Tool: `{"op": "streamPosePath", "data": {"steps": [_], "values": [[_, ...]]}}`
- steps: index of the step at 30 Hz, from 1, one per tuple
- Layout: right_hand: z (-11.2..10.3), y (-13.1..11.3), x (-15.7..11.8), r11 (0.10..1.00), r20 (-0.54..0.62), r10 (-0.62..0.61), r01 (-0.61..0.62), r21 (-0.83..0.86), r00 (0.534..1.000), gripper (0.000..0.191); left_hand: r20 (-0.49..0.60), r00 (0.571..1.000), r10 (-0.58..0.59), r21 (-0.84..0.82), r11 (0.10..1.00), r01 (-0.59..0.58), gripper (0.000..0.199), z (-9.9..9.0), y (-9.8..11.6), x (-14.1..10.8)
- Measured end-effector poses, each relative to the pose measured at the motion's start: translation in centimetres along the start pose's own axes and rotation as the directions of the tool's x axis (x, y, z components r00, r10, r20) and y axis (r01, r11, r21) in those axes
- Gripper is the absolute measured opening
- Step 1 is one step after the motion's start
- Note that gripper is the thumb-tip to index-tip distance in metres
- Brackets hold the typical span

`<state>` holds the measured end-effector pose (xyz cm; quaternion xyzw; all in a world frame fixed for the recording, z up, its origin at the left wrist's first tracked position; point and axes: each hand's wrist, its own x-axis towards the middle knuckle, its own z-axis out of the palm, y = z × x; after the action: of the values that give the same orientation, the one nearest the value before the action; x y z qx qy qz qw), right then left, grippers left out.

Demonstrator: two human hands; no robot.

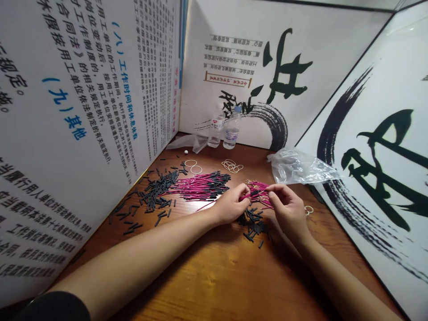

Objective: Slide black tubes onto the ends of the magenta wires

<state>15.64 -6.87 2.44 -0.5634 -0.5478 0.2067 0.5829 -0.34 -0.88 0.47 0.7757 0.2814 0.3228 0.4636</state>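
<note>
My left hand (pixel 231 206) is closed, pinching a thin pink wire (pixel 245 196) near the middle of the table. The fingertips of my right hand (pixel 288 209) are pressed together on the other end of what looks like the same wire; the fingers partly hide it. Just behind the hands lies a bunch of pink wires with metal tips (pixel 257 183). Loose short black tubes (pixel 256 223) lie below and between my hands. To the left is a pile of pink wires with black sleeves on their ends (pixel 200 185), beside a larger heap of black tubes (pixel 157 191).
Rubber bands (pixel 232 166) lie behind the wires, more near the right hand. Two water bottles (pixel 231 129) stand at the back wall, with a clear plastic bag (pixel 301 167) at the right. Printed panels (pixel 234 26) enclose the wooden table (pixel 200 276).
</note>
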Motion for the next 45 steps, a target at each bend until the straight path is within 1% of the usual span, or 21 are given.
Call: {"op": "streamPosePath", "data": {"steps": [6,8,12,16,19,25,30,36,40,45], "values": [[-0.1,0.6,-0.2,1.0,0.02,-0.02,0.02,0.003,1.0,0.016,0.025,1.0,0.012,0.087,0.996,-0.014,0.007,0.2,-0.4,-0.2],[0.0,0.7,-0.3,1.0,0.029,-0.02,0.02,0.0,0.999,0.017,0.02,1.0,0.019,0.095,0.995,-0.021,0.008,0.2,-0.6,-0.2],[0.3,0.8,-0.5,1.0,0.047,-0.008,0.007,0.021,0.999,0.021,0.027,1.0,-0.001,0.086,0.996,-0.002,0.01,0.3,-0.7,-0.2],[0.5,0.9,-0.4,0.995,0.056,0.058,-0.062,0.081,0.997,0.03,0.026,1.0,-0.014,0.069,0.998,0.012,0.011,0.2,-0.6,-0.1],[0.6,1.0,-0.2,0.989,0.075,0.102,-0.109,0.101,0.992,0.031,0.022,1.0,-0.019,0.053,0.998,0.018,0.012,0.2,-0.5,-0.1],[0.7,0.7,-0.4,0.983,0.086,0.105,-0.116,0.142,0.991,0.033,0.01,1.0,-0.024,0.052,0.998,0.023,0.012,0.2,-0.4,-0.1],[0.8,0.2,-0.5,0.967,0.102,0.169,-0.185,0.176,0.98,0.034,0.009,1.0,-0.023,0.063,0.998,0.022,0.011,0.2,-0.5,-0.1],[0.8,0.3,-0.4,0.973,0.105,0.154,-0.169,0.154,0.982,0.032,0.003,1.0,-0.015,0.076,0.997,0.015,0.011,0.2,-0.7,-0.1],[0.8,0.4,-0.5,0.971,0.113,0.163,-0.18,0.159,0.98,0.03,0.001,1.0,-0.017,0.073,0.997,0.017,0.011,0.3,-0.7,-0.2],[0.9,0.4,-0.5,0.975,0.109,0.138,-0.155,0.161,0.984,0.031,-0.015,1.0,-0.023,0.012,1.0,0.023,0.011,0.2,-0.4,-0.1]]}}
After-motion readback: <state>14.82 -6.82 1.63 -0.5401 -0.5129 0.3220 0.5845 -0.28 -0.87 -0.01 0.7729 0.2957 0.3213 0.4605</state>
